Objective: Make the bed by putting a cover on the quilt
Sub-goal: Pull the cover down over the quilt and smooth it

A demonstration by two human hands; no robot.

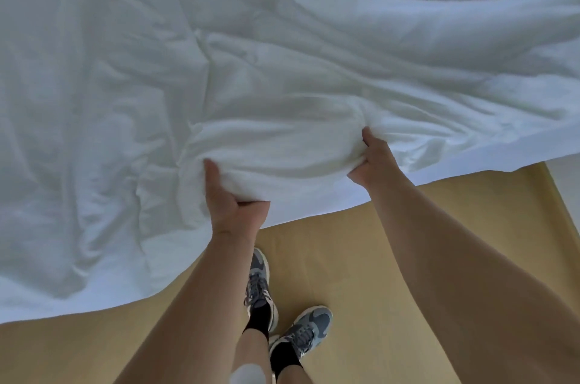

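A white, wrinkled quilt cover [131,76] fills the upper part of the head view and hangs over the bed's near edge. Inside it a thicker bunch of quilt [282,145] bulges near that edge. My left hand [229,198] grips the left end of the bunch through the fabric, thumb on top and fingers curled underneath. My right hand [373,160] grips the right end the same way. Both arms reach forward from the bottom of the view.
A tan floor [361,245] runs below the hanging edge of the cover. My two feet in grey-blue sneakers [301,330] stand close to the bed. A pale vertical surface [568,192] shows at the far right.
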